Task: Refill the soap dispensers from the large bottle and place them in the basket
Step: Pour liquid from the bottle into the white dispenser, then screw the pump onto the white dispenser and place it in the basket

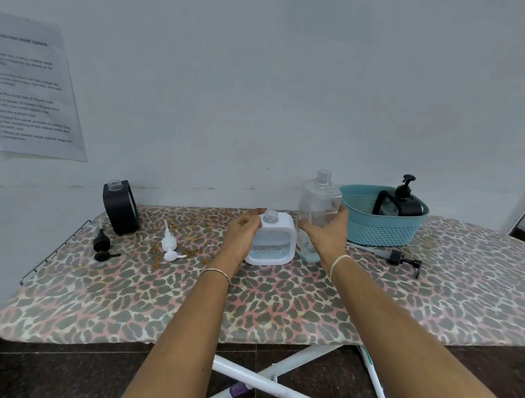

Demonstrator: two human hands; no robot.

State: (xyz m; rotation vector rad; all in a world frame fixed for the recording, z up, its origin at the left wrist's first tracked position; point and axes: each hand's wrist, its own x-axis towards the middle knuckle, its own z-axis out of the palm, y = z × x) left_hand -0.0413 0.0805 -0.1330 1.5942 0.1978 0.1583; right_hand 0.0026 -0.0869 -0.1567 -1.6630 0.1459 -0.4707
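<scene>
Hands are both holding containers near the middle of the ironing board. The left hand is curling its fingers round the upper left side of the white dispenser, and the right hand is wrapping round the body of the large bottle. The two containers are standing side by side, almost touching, the bottle on the right.

The white dispenser is showing a square frame with a clear window, pale blue liquid reaching roughly halfway up it, and its short clear neck is standing open with no pump. The large bottle is clear, upright and uncapped, its threaded neck bare; how much liquid it is carrying is hard to tell.

Just right of the bottle, a teal basket is holding a black dispenser with pump fitted. In front of the basket, a black pump with tube is lying on the leopard-print cover. To the left, a white pump is lying on its side, and further left a second black pump is lying near an open black dispenser standing by the wall. A printed sheet is hanging on that wall at the far left.
</scene>
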